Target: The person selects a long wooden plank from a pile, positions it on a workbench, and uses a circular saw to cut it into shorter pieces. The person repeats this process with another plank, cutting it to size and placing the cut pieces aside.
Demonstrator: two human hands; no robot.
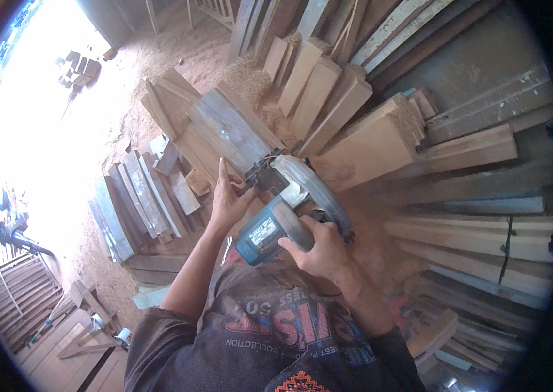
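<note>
Right hand (325, 251): I see the fingers wrapped round the handle of a teal-bodied circular saw with a curved grey metal guard (257, 235); thumb on the near side of the grip. Left hand (227, 206): index finger extended forward, thumb spread away from it toward the black metal fittings at the saw's front. I cannot tell whether that thumb touches them.

Saw position: in front of the torso, just beyond the dark printed shirt (276, 320), at the near end of a weathered grey flat board (231, 127).

Hidden: the blade, and the right fingertips behind the handle. The left hand's remaining fingers are hard to separate. Glare washes out the upper left; the lens rim cuts off the outer planks.

Edges: a thick light-brown timber block (371, 150) lies just right of the guard; long stacked wooden planks (479, 242) crowd the right side. I find more room past the left hand, where sawdust-strewn tan ground (123, 127) runs toward the glare.
</note>
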